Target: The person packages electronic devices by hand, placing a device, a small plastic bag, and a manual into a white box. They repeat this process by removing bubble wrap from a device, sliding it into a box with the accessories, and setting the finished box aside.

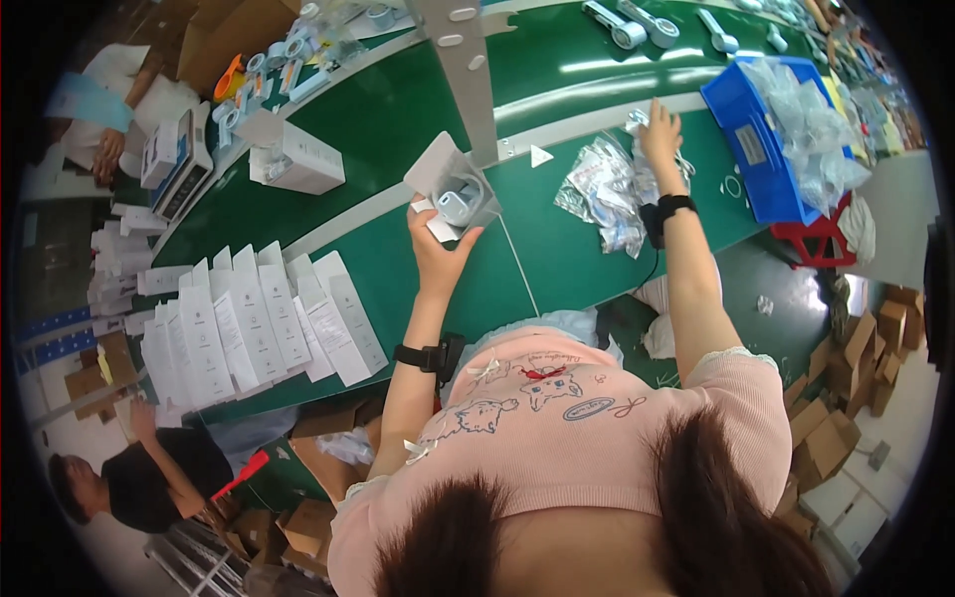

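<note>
My left hand [438, 264] is closed around a white carton [435, 164] with its top flap up. Inside the carton sits a light-blue device [457, 205] with a rounded head. Farther right, my right hand [661, 139] reaches out over a pile of clear and silvery plastic packets [604, 189], its fingers apart. Its fingertips are near the upper packets; whether they touch one I cannot make out. What the packets contain is too small to tell.
Several white cartons [234, 313] stand in rows at the left of the green table [398, 284]. Another open carton [303, 159] is behind them. A blue bin [741, 139] of clear bags stands right. Light-blue handheld devices [652, 25] lie beyond a metal post [465, 75]. Other people are at left.
</note>
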A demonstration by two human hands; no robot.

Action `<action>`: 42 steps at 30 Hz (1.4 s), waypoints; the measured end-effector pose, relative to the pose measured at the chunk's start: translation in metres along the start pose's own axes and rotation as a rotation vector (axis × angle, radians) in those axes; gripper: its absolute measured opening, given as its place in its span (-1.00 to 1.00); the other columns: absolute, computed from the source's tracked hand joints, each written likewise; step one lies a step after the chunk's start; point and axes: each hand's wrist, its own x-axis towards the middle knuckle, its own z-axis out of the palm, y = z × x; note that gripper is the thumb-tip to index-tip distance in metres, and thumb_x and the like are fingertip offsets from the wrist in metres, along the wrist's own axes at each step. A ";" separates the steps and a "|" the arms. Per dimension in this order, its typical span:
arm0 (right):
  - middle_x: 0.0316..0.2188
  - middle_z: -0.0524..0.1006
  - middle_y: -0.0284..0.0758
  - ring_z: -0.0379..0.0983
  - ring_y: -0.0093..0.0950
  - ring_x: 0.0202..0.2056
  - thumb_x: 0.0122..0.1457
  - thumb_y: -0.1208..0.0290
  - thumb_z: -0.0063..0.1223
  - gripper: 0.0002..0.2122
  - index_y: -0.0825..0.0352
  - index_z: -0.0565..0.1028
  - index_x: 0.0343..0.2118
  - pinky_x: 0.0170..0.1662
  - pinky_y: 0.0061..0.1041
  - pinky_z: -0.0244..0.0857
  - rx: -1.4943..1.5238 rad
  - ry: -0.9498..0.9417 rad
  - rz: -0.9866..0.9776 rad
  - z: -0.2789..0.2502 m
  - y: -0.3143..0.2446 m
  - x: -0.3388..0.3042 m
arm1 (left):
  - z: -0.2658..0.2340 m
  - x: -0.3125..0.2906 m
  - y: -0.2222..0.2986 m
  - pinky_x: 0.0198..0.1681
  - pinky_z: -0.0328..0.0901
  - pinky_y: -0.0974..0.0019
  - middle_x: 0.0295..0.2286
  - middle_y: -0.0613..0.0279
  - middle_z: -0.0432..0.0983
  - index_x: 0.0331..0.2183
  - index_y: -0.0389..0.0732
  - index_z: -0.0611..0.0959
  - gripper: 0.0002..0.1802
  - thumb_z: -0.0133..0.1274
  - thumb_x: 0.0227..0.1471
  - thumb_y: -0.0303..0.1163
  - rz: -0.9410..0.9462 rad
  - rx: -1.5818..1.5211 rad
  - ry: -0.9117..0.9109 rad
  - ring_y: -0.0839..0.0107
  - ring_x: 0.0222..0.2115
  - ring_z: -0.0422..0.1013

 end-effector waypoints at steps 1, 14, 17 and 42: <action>-0.09 0.33 -0.22 0.23 -0.18 -0.08 -0.13 0.39 0.08 -0.49 0.15 0.29 -0.02 -0.06 -0.23 0.16 -0.115 -0.153 0.096 0.004 0.005 0.004 | -0.004 0.006 0.009 -0.03 0.08 0.21 -0.07 -0.15 0.10 -0.16 -0.22 0.15 -0.21 0.32 -0.37 -0.36 -0.011 0.010 0.015 0.08 -0.08 0.16; -0.31 0.39 -0.33 0.33 -0.59 -0.31 -0.04 0.64 0.04 -0.77 0.36 0.36 -0.27 -0.30 -0.64 0.26 1.571 0.014 0.008 -0.124 -0.114 -0.012 | -0.039 0.051 0.049 -0.45 0.23 0.37 -0.38 0.11 0.42 -0.63 -0.35 0.53 -0.86 0.18 -0.36 -0.55 -0.342 0.125 -0.041 0.25 -0.51 0.37; -0.25 0.37 -0.30 0.35 -0.53 -0.30 -0.07 0.73 0.00 -0.70 0.33 0.35 -0.22 -0.30 -0.58 0.28 1.630 -0.099 -0.257 -0.157 -0.175 -0.048 | -0.039 0.057 0.048 -0.53 0.21 0.40 -0.49 0.16 0.45 -0.63 -0.37 0.53 -0.86 0.18 -0.38 -0.57 -0.359 0.138 -0.062 0.31 -0.61 0.35; 0.02 0.20 -0.17 0.09 -0.35 0.08 -0.38 0.38 0.37 -0.10 0.37 0.05 0.09 0.10 -0.38 -0.01 1.383 -0.729 -0.372 -0.055 -0.246 -0.104 | -0.162 -0.089 -0.057 0.03 -0.23 -0.28 0.10 -0.05 -0.13 0.07 -0.15 0.16 -0.14 0.19 -0.29 -0.30 -0.656 1.076 -0.217 -0.02 0.14 -0.25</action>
